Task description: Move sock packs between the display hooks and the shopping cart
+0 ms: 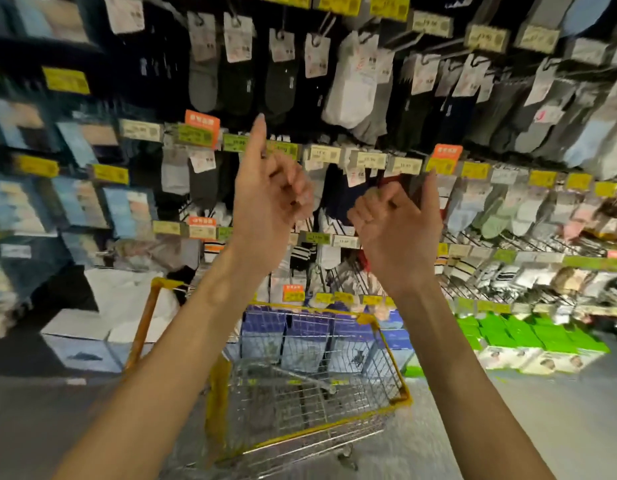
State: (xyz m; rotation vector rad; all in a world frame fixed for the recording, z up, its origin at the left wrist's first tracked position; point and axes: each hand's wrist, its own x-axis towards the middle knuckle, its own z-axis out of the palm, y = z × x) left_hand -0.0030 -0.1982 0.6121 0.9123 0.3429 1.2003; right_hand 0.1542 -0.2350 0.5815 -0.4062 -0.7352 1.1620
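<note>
Both forearms rise from the bottom edge of the view, above the yellow-rimmed wire shopping cart (398, 393). The left hand (269, 195) holds nothing: its index finger points straight up and the others curl loosely. The right hand (397, 223) is likewise bare and half-curled. The sock packs (281, 77) hang on the display hooks (329, 20) in the upper row, just above the left fingertip and well above the right hand. They hang crowded, edge to edge. A reach into them could snag a neighbouring pack or a price tag (282, 148), tear a card header, or knock a pack down outside the cart.
</note>
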